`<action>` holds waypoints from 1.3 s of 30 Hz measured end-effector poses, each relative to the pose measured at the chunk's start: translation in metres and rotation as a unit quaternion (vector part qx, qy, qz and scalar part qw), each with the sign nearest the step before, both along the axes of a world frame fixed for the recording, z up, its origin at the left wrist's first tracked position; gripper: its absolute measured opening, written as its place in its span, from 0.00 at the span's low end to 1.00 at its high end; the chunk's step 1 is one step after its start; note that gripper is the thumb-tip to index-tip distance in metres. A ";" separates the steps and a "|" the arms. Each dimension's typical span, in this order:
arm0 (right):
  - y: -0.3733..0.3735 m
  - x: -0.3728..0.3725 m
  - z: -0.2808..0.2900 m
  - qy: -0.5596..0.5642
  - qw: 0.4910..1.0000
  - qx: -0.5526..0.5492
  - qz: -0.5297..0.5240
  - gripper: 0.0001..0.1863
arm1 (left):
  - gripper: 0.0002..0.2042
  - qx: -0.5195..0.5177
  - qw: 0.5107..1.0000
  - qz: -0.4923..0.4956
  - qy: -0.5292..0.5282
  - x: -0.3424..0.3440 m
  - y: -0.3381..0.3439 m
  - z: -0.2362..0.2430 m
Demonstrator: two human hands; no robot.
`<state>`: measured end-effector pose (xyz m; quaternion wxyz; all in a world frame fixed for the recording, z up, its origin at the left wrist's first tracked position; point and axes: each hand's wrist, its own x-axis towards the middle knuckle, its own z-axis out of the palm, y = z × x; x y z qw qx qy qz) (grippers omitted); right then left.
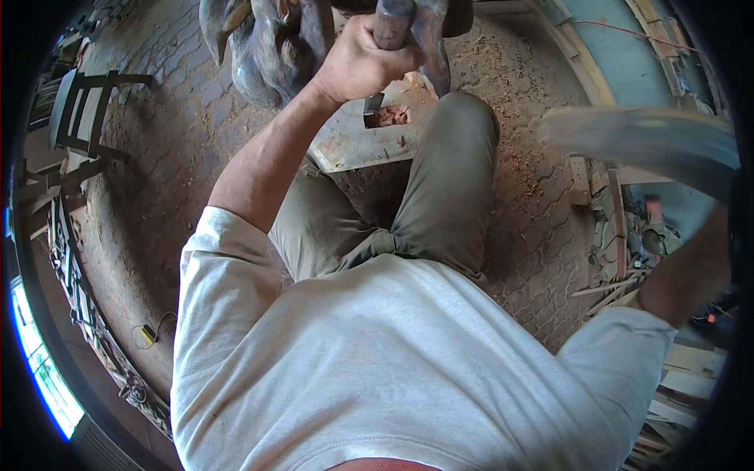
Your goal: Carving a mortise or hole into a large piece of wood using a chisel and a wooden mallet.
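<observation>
My left hand (375,61) is closed around the thick wooden handle of a chisel (394,22), held upright between my knees. Below the fist its dark blade goes down to a rectangular mortise cut in a pale wooden board (345,141). Reddish chips lie in and around the cut. At the right, a wooden mallet (644,140) is raised and smeared by motion. My right forearm (687,263) leads up to it; the dark rim of the picture hides most of that hand.
Dark, smooth, curving carved wood (275,51) stands just beyond the board. Shavings cover the paved floor (526,169). A dark wooden chair frame (94,114) is at far left, and scrap wood (616,290) lies at right. A small yellow object (148,334) with a cord lies at left.
</observation>
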<state>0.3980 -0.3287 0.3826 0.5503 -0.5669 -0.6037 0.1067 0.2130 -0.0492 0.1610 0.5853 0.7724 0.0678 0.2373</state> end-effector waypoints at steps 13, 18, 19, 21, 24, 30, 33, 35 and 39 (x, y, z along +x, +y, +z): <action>-0.011 -0.029 -0.012 0.157 0.984 -0.064 -0.056 0.19 | 0.06 -0.037 0.999 -0.003 -0.009 -0.014 -0.012 -0.028; 0.037 -0.085 -0.090 -0.191 0.848 -0.475 -0.140 0.23 | 0.05 -0.042 0.998 0.030 0.036 -0.024 -0.005 -0.028; 0.024 -0.083 -0.115 -0.129 0.872 -0.460 -0.109 0.27 | 0.05 -0.042 0.997 0.020 -0.068 -0.023 -0.012 -0.033; 0.012 -0.066 -0.138 -0.024 0.910 -0.409 -0.060 0.32 | 0.05 -0.064 0.998 0.013 -0.021 -0.036 -0.024 -0.048; -0.035 -0.082 -0.164 0.104 0.918 -0.381 -0.048 0.34 | 0.08 0.075 0.990 -0.082 -0.091 -0.068 -0.060 -0.044; -0.098 -0.125 -0.279 0.275 0.875 -0.379 -0.128 0.33 | 0.11 0.181 0.949 -0.243 -0.091 -0.078 -0.086 -0.056; -0.091 -0.135 -0.286 0.279 0.872 -0.368 -0.163 0.27 | 0.14 0.303 0.894 -0.324 -0.069 -0.069 -0.138 -0.083; -0.092 -0.138 -0.288 0.303 0.873 -0.332 -0.190 0.24 | 0.14 0.321 0.886 -0.327 -0.074 -0.060 -0.140 -0.085; -0.099 -0.135 -0.273 0.295 0.848 -0.382 -0.219 0.25 | 0.12 0.149 0.970 -0.132 -0.140 -0.044 -0.076 -0.057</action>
